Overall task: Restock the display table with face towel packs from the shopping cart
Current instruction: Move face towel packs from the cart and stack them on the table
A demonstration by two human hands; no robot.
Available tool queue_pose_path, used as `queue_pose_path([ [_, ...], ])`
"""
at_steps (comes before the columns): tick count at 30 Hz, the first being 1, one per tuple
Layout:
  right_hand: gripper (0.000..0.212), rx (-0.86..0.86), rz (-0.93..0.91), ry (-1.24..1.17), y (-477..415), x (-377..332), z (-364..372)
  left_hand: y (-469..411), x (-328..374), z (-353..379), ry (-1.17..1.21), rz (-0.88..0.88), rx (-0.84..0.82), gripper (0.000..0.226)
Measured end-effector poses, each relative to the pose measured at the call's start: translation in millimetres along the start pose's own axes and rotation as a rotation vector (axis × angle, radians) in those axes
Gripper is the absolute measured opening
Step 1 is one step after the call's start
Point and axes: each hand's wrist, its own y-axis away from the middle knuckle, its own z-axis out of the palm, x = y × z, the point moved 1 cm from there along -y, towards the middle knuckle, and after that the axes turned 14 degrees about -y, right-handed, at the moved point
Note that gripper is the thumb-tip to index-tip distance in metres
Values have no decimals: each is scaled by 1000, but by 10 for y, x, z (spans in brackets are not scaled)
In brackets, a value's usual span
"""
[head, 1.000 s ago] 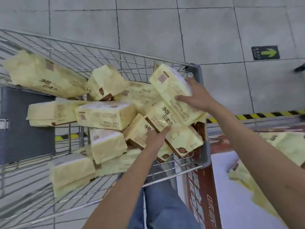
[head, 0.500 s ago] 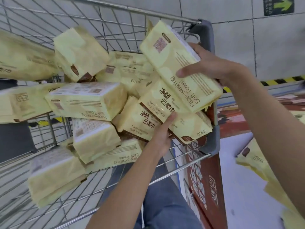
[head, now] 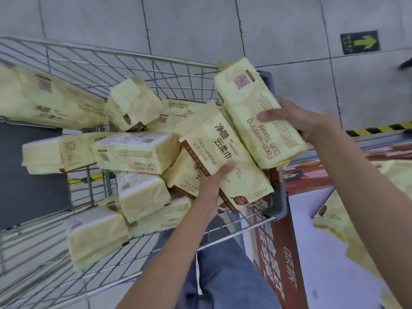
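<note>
A wire shopping cart (head: 93,61) holds several pale yellow face towel packs. My right hand (head: 296,118) grips one pack (head: 252,112) lifted above the cart's right corner, tilted on its long side. My left hand (head: 211,188) holds a second pack (head: 214,148) from below, thumb on its front, raised over the pile. More packs (head: 136,150) lie jumbled in the cart. The display table (head: 334,253) sits at the lower right, with yellow packs (head: 334,219) on it.
The table's red printed side panel (head: 278,253) stands right against the cart's grey corner bumper (head: 277,197). Grey tiled floor lies beyond, with a green arrow sign (head: 360,42) and yellow-black hazard tape (head: 379,128). My jeans-clad leg (head: 223,275) is below the cart.
Both hands have lifted their packs higher out of the pile; the right-hand pack has come clear above the cart's corner, and the left-hand pack has risen and tilted.
</note>
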Motion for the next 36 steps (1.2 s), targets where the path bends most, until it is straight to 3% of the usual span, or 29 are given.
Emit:
queue_pose_path([
  [4,75,0,-97,-218,488,122,132,342,468,-297,-130,138,58,71],
  [8,89,47,-65,-509,875,436,274,769,690,-592,-132,248,126,71],
  [14,71,4,-103,-718,1270,904,535,1310,449,-969,-11,276,174,55],
  [18,70,-19,-180,-833,1586,1124,760,1502,268,-1105,84,281,126,38],
  [21,73,-3,-234,-917,1738,1350,858,1548,205,-1194,60,296,85,45],
  [31,81,280,-440,-1193,2280,2331,1563,1704,152,-1525,-100,285,-140,37],
  [34,74,346,-478,-1309,2499,2698,1808,1781,158,-1458,-232,276,-244,61],
  [36,73,404,-529,-1374,2662,2923,1930,1808,108,-1340,-302,256,-299,55],
])
